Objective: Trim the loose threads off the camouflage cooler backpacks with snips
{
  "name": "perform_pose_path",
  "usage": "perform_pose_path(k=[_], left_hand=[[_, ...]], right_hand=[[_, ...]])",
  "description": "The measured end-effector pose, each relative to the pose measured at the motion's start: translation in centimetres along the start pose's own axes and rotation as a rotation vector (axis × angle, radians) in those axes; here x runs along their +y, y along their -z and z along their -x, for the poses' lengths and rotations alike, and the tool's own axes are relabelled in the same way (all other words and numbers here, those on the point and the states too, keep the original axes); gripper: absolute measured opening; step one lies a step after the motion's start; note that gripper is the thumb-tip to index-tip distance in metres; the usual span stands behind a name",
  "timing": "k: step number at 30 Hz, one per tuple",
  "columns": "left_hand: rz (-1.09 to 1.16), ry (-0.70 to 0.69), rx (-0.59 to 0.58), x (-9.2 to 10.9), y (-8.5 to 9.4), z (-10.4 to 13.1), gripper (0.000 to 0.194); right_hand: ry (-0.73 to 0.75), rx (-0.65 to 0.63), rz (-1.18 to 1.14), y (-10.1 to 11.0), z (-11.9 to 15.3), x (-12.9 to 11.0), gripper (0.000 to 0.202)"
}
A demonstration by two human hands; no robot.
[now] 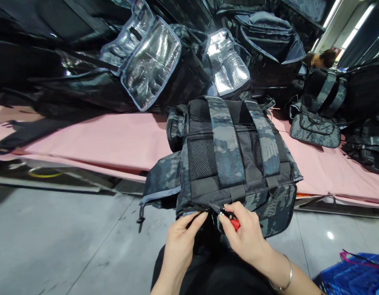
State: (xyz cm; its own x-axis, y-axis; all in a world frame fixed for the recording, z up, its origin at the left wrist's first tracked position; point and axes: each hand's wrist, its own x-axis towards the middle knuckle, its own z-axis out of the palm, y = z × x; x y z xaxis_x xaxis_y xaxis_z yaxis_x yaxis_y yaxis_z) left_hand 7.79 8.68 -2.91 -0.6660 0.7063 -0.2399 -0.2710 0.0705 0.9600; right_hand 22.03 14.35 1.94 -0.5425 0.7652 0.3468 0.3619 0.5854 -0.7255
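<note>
A dark camouflage backpack [204, 184] lies on the pink-covered table with its shoulder straps [228, 151] facing up and its near end overhanging the edge. My right hand [243, 233] is closed around small snips [235, 223] with a red handle, their dark blades pointing left at the backpack's near seam. Just left of the blade tips, my left hand [185, 235] pinches a piece of black material at the bag's near edge. Its exact kind is partly hidden by my fingers. A side flap [161, 180] with a hanging cord lock [140, 221] sticks out to the left.
Black bags with silver-lined flaps [152, 61] are heaped along the far side of the pink table [94, 141]. Another camouflage bag [315, 129] lies to the right, with a person [327, 58] beyond. A blue crate [358, 272] stands on the floor at lower right.
</note>
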Motion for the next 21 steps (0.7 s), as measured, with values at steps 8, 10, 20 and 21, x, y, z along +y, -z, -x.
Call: perform_pose_path(k=[8,10,20,21], left_hand=[[-0.084,-0.037,-0.003,0.1,0.1,0.0,0.037],[-0.17,-0.074,-0.024,0.3,0.4,0.6,0.038],[-0.916,-1.128,0.106,5.0,1.9,0.8,0.029],[-1.001,-1.133,0.007,5.6,1.8,-0.1,0.028]], right_hand=[[-0.073,-0.028,-0.101,1.0,-0.5,0.4,0.009],[-0.12,0.0,-0.189,1.4,-0.4,0.6,0.009],[0.096,0.081,-0.052,3.7,-2.0,2.4,0.024],[0.141,0.077,-0.018,3.6,-2.3,2.4,0.027]])
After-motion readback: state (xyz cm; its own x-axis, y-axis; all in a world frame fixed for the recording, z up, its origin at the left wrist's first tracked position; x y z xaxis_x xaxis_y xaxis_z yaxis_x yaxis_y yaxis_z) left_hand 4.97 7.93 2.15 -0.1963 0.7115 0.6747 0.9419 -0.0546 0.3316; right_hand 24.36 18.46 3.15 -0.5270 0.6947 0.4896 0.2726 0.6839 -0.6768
